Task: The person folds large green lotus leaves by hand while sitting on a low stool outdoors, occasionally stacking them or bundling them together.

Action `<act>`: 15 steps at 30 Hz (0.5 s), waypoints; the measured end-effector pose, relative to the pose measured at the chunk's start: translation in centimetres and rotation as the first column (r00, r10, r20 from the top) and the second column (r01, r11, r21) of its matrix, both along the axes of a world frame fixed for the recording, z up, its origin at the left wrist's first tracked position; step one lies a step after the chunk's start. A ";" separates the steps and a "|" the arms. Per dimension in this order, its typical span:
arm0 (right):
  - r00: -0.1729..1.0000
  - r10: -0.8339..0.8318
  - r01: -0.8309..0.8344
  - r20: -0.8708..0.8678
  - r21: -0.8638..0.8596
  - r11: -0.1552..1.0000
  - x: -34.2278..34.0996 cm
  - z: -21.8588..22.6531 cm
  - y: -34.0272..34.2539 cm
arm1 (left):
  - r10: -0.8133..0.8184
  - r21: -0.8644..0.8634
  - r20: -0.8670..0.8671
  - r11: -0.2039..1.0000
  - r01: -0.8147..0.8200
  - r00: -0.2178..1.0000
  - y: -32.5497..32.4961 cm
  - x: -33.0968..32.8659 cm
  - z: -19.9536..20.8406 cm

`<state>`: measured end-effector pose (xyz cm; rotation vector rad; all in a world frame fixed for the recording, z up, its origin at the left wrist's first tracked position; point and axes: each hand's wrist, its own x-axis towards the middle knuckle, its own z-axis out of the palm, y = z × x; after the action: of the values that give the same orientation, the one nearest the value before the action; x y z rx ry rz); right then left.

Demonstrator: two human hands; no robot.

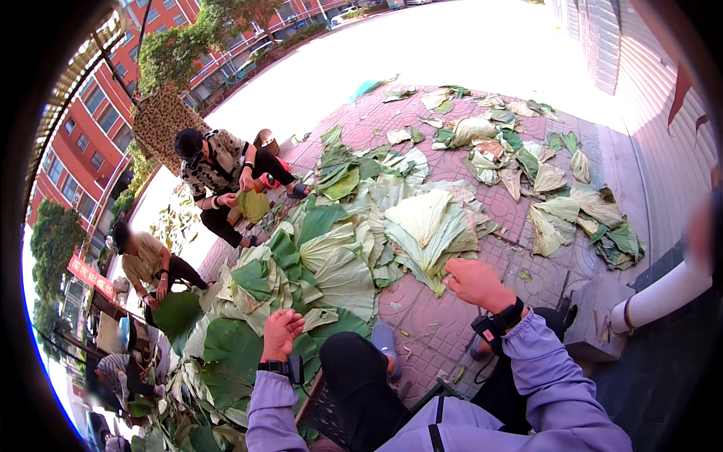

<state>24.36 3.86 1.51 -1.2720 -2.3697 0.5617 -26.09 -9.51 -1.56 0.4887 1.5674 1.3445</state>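
Two bare hands are held over a heap of large, folded, ribbed lotus leaves (331, 256) on red brick paving (437, 316). The left hand (282, 331) is open, palm up, empty, just above dark green leaves at its ten o'clock. The right hand (473, 282) is loosely curled, nothing clamped, beside a pale fan-shaped folded leaf (425, 226) at its eleven o'clock. Thin, dry-looking leaf edges could probably be torn by a rough pull along the veins.
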 end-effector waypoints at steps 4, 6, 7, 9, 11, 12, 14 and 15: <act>0.999 0.023 -0.023 0.036 0.014 1.000 -1.0 -0.5 0.0 | -0.272 0.013 -0.269 0.958 0.286 0.924 -4.6 -8.2 -10.0; 0.999 0.052 -0.052 0.013 0.004 0.999 -1.9 -0.6 -0.1 | -0.326 -0.022 -0.345 0.940 0.339 0.880 -7.8 -13.0 -13.1; 0.999 0.054 -0.054 0.002 -0.005 0.999 -2.1 -0.2 -0.2 | -0.332 -0.040 -0.350 0.939 0.340 0.876 -9.0 -14.9 -13.5; 0.999 0.052 -0.052 -0.003 -0.009 0.999 -1.9 0.1 -0.2 | -0.335 -0.083 -0.380 0.941 0.329 0.862 -10.9 -16.5 -14.0; 0.998 0.025 -0.025 0.052 -0.003 1.000 -0.1 -0.5 -0.1 | -0.438 -0.215 -0.747 0.871 0.441 0.500 -10.2 -12.6 -16.1; 0.998 0.014 -0.013 0.068 -0.016 1.000 0.1 -0.7 -0.3 | -0.422 -0.272 -0.857 0.857 0.438 0.295 -10.9 -11.4 -16.2; 0.996 0.000 0.004 0.084 -0.042 0.999 -0.1 -0.7 -0.5 | -0.400 -0.323 -0.910 0.852 0.411 0.113 -12.2 -10.8 -14.8; 0.997 0.004 0.000 0.081 -0.051 0.999 -0.4 -0.6 -0.5 | -0.428 -0.379 -0.902 0.850 0.364 0.061 -12.6 -11.2 -13.8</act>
<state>23.97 3.33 0.90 -1.3389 -2.4376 0.5853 -37.25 -22.16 -15.32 1.9368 2.1672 0.3737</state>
